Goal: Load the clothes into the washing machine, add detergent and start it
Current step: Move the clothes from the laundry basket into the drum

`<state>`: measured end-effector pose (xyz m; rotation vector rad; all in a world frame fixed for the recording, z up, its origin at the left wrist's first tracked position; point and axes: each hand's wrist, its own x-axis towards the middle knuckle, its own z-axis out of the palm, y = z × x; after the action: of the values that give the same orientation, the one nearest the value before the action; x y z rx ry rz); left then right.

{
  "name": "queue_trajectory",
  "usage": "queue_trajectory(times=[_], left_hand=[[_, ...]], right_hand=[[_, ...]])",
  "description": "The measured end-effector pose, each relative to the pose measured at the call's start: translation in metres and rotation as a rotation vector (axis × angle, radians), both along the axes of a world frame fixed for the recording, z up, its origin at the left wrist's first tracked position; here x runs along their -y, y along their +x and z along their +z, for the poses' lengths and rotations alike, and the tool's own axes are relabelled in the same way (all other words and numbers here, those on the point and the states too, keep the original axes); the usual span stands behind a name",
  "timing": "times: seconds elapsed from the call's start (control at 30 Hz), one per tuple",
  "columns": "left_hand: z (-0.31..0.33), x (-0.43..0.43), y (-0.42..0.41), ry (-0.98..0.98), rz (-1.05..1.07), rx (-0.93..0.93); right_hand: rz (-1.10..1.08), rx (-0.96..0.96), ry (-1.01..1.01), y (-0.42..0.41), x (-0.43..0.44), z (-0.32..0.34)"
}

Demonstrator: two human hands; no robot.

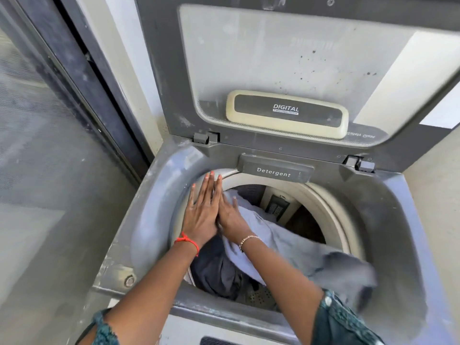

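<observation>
Both hands flat; right hand point(230, 215) fingers point(225, 195) atop pale cloth point(273, 235).

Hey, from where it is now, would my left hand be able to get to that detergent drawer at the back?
Probably yes. Your left hand lies flat on the tub's rim, fingertips pointing toward the closed Detergent drawer. Nothing sits between them; the lid stands open and the light cloth lies lower, under your right hand.
</observation>
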<state>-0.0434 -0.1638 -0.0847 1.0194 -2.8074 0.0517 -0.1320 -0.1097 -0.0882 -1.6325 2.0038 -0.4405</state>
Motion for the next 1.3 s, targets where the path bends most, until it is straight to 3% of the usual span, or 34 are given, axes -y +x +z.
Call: queue_trajectory(times=[0.13,0.23,0.47,0.6,0.73,0.83,0.9,1.13,1.3], left_hand=[[-0.009,-0.010,0.000,0.051,-0.028,0.141],[-0.015,-0.021,-0.008,0.035,-0.111,0.299],[0.006,-0.037,-0.043,0.065,-0.284,0.320],[0.032,-0.061,-0.067,0.086,-0.458,0.225],[0.065,-0.105,-0.090,0.136,-0.618,0.117],[0.093,-0.140,-0.114,0.164,-0.704,0.061],[0.108,-0.166,-0.138,0.235,-0.748,0.029],[0.111,-0.277,-0.277,0.403,-0.897,-0.084],[0.049,-0.350,-0.410,0.443,-0.938,0.167]], right_hand=[[-0.123,-0.185,0.230,-0.023,-0.023,-0.017],[-0.087,-0.302,0.379,-0.050,-0.054,-0.026],[-0.099,-0.226,0.636,-0.094,-0.085,0.007],[-0.169,-0.104,0.452,-0.113,-0.117,0.074],[-0.273,0.199,-0.010,-0.139,-0.196,0.141],[-0.505,0.497,-0.361,-0.164,-0.268,0.154],[-0.698,0.563,-0.485,-0.185,-0.312,0.146],[-1.124,0.553,-0.410,-0.252,-0.434,0.029],[-1.212,0.557,-0.269,-0.293,-0.471,-0.068]])
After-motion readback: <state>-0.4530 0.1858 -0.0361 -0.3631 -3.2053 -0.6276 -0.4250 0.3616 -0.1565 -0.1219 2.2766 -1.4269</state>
